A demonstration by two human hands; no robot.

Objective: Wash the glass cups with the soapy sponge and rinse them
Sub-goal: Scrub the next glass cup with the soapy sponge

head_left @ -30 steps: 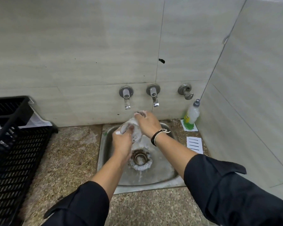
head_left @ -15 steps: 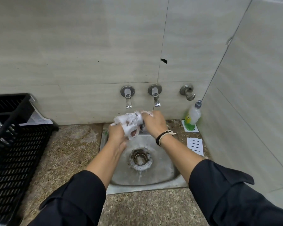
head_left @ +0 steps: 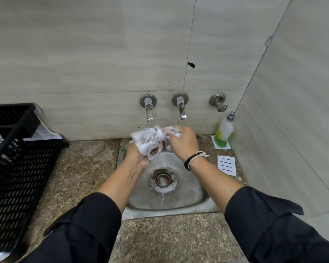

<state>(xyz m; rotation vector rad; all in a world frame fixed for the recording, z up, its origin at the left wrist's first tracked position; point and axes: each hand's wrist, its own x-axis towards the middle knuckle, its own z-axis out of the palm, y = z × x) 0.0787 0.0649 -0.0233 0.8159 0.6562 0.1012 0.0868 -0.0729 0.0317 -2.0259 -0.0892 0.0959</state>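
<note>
Left hand (head_left: 139,156) grips foam-covered glass cup (head_left: 148,140) above sink (head_left: 198,198), under the taps. Right hand (head_left: 182,143) is curled at the cup's mouth, pinching something sudsy; sponge not discernible.

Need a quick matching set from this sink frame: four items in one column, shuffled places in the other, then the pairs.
Things:
1. glass cup
2. dish soap bottle
3. black crate
4. drain

Places:
A. counter, left of the sink
B. held in the left hand above the sink
C. right back corner by the wall
D. bottom of the sink basin

Pairs: 1-B, 2-C, 3-A, 4-D
</note>
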